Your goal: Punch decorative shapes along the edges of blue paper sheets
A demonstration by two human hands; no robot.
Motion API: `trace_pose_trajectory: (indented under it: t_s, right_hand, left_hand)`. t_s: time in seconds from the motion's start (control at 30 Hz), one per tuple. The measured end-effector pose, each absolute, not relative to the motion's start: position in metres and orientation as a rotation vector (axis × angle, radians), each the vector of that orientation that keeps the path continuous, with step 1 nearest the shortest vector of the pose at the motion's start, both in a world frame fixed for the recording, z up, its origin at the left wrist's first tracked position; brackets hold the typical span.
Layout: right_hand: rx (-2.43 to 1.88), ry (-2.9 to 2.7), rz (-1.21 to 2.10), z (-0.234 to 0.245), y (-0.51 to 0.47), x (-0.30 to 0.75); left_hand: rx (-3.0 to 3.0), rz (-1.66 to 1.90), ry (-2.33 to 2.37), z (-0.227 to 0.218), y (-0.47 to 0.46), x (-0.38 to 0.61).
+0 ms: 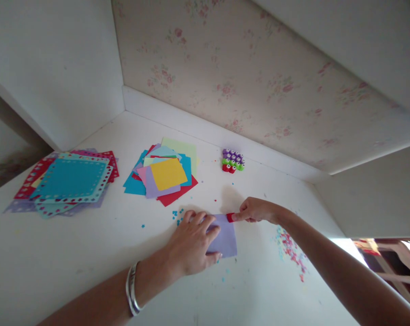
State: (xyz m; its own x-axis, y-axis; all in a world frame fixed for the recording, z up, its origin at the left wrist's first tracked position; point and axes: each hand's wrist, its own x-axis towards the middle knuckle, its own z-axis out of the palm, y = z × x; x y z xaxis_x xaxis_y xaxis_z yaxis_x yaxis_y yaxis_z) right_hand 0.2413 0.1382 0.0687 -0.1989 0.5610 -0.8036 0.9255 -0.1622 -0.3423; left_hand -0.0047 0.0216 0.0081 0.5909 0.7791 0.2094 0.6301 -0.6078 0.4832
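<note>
A lavender paper square point(226, 239) lies on the white table point(99, 226) in front of me. My left hand point(193, 242) rests flat on its left part, fingers spread, pinning it down. My right hand point(254, 210) is closed in a pinch on a small red hole punch point(230, 218), which sits at the paper's top right edge. A silver bracelet point(132, 290) circles my left wrist.
A loose stack of plain coloured paper squares point(166, 174) lies further back. A pile of squares with punched borders point(69, 181) sits at the far left. Several small punches point(232, 160) are clustered near the back wall. Paper confetti point(291, 249) is scattered at the right.
</note>
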Motion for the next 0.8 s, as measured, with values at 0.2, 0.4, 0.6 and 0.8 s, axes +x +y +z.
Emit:
trace_pose_trajectory:
  t_s: [0.2,0.4,0.6,0.8]
  right_hand:
    - [1.713,1.654,-1.285,0.07,0.141,0.236]
    - [1.698,1.697,-1.313,0.066,0.14,0.242]
    - [1.612,1.711,-1.357,0.061,0.145,0.243]
    - [1.585,1.696,-1.373,0.062,0.151,0.241]
  left_hand:
    - [2.438,0.6,1.17,0.009,0.021,-0.004]
    - [2.413,0.605,1.153,0.009,0.023,-0.002]
    - [2.406,0.584,1.157,0.008,0.025,0.0]
    - [2.409,0.573,1.146,0.009,0.026,0.0]
